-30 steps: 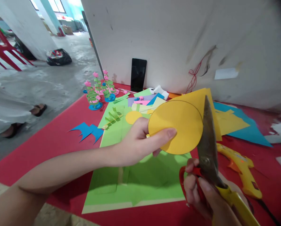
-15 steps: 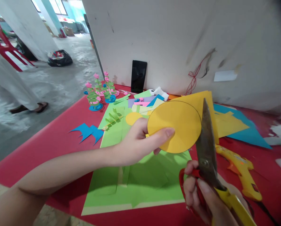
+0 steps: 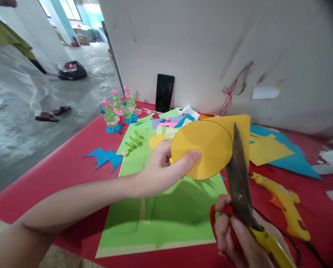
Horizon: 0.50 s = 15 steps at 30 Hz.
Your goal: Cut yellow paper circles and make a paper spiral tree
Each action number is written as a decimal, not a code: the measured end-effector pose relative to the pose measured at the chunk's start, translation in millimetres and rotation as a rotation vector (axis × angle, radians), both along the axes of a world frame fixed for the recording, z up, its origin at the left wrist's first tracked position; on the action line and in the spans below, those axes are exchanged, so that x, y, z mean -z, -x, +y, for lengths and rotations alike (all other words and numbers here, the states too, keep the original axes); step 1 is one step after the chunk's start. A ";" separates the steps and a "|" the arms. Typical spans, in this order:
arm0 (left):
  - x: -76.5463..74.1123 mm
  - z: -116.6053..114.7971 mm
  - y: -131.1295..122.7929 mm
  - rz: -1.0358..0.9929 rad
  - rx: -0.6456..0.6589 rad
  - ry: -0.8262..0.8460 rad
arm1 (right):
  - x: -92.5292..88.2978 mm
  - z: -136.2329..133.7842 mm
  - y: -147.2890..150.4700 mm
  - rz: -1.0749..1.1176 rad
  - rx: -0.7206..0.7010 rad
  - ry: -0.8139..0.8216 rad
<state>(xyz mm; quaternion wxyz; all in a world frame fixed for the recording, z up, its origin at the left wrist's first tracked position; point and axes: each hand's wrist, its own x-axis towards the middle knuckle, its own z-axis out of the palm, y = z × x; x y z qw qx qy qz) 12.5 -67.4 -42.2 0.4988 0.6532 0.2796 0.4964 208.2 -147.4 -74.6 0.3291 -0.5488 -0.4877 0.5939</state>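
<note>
My left hand (image 3: 159,171) pinches a sheet of yellow paper (image 3: 208,149), its thumb flat on a dark-edged round shape. The paper's square corner still stands out behind the round edge at the right. My right hand (image 3: 233,230) grips scissors (image 3: 240,186) with one red and one yellow handle loop. Their dark blades point up along the right side of the round edge, touching or overlapping the paper. Whether the blades are fully closed I cannot tell. Below both hands lies a green sheet (image 3: 166,219); a smaller yellow paper circle (image 3: 157,141) lies behind my left hand.
A yellow glue gun (image 3: 286,204) with a cord lies at the right, near blue paper (image 3: 295,160). Paper flowers (image 3: 113,119) stand at the back left, blue cut-outs (image 3: 103,158) before them. A phone (image 3: 164,93) leans on the wall. A person (image 3: 18,74) stands at left.
The yellow paper and the scissors have shifted slightly left together. The person in the background has stepped to the right.
</note>
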 end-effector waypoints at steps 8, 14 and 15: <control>-1.3 0.3 -0.2 -0.002 -0.046 -0.070 | 3.7 -7.7 7.1 -0.032 0.080 -0.078; -3.3 1.0 -0.8 -0.017 -0.084 -0.163 | 6.2 -5.1 3.6 0.015 0.079 -0.032; -3.5 1.2 -0.9 -0.021 -0.088 -0.173 | 6.4 -4.6 2.4 0.027 0.070 -0.034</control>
